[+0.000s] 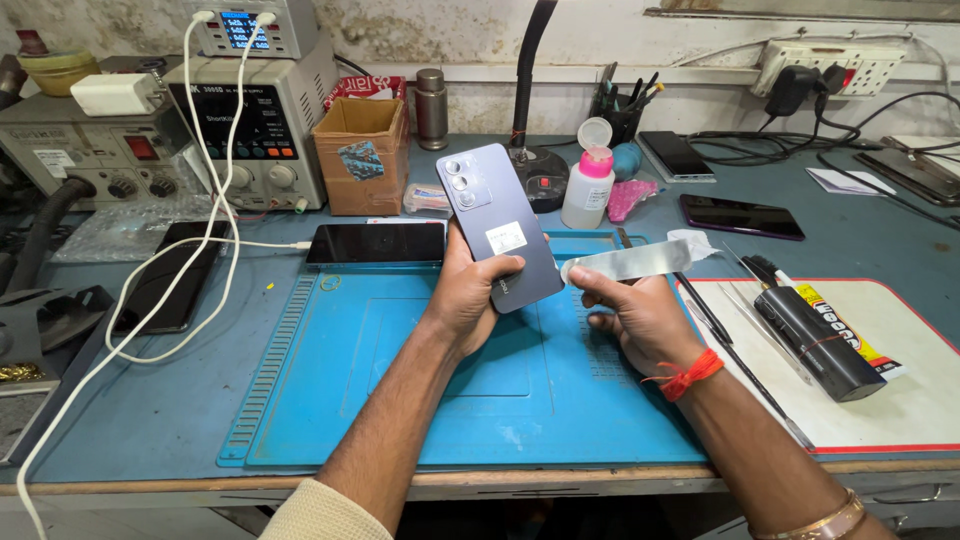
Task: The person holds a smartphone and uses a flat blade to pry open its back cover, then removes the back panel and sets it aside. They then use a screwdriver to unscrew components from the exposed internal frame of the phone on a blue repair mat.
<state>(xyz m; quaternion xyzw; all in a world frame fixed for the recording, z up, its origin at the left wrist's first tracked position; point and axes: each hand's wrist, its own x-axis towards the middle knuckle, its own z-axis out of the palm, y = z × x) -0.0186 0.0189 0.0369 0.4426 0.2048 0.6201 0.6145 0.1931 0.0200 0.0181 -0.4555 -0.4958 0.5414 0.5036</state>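
Left hand (pixel 470 295) grips the rigid, slick, likely fragile dark phone (pixel 498 225) by its edges above the blue mat (pixel 400 380); right hand (pixel 640 315) pinches a thin, flexible metal strip (pixel 625 262).

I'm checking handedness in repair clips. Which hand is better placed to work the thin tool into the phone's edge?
Probably the right hand: it already pinches the thin, flat silvery plastic strip, whose end lies close to the dark blue-grey smartphone. The left hand is occupied holding that phone, back facing up, above the blue work mat.
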